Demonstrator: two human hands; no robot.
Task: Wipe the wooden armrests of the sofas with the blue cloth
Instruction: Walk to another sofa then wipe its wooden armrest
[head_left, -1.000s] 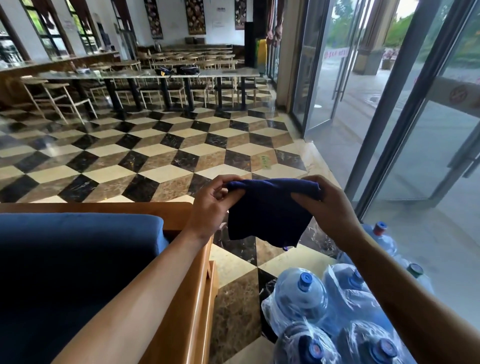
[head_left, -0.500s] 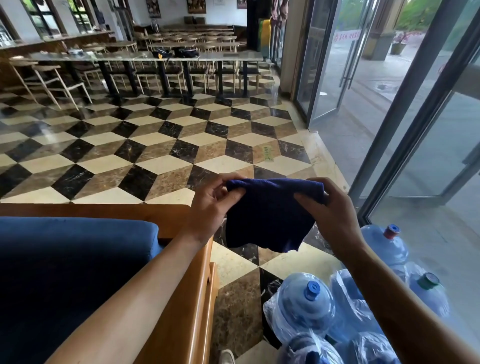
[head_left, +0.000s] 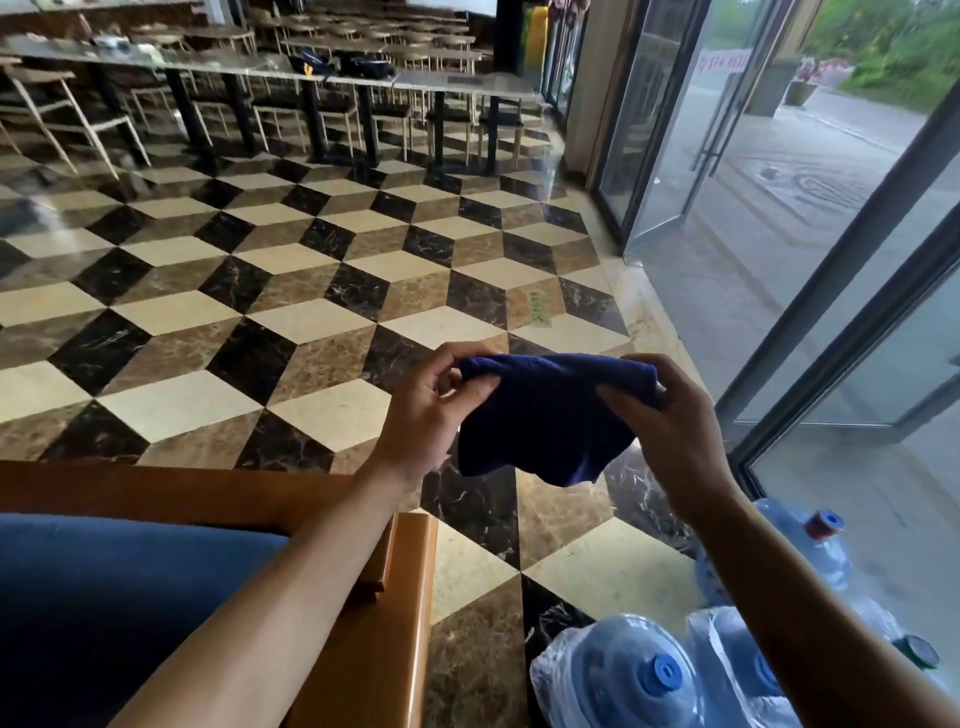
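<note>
A dark blue cloth (head_left: 545, 421) hangs in the air between my two hands, above the floor and to the right of the sofa. My left hand (head_left: 423, 415) pinches its upper left corner. My right hand (head_left: 670, 421) grips its upper right edge. The sofa's wooden armrest (head_left: 384, 623) runs along the lower middle, under my left forearm, with the wooden back rail (head_left: 156, 488) to the left. A blue cushion (head_left: 104, 597) fills the seat. The cloth touches no wood.
Several blue water jugs (head_left: 623, 680) wrapped in plastic stand on the floor at the lower right, close to the armrest. Glass doors (head_left: 675, 130) line the right side. Long tables with chairs (head_left: 363, 83) stand across the checkered marble floor (head_left: 260, 312) at the back.
The camera has tilted down and closer to the floor. Both hands still hold the cloth between them, slightly lower over the floor beside the armrest.
</note>
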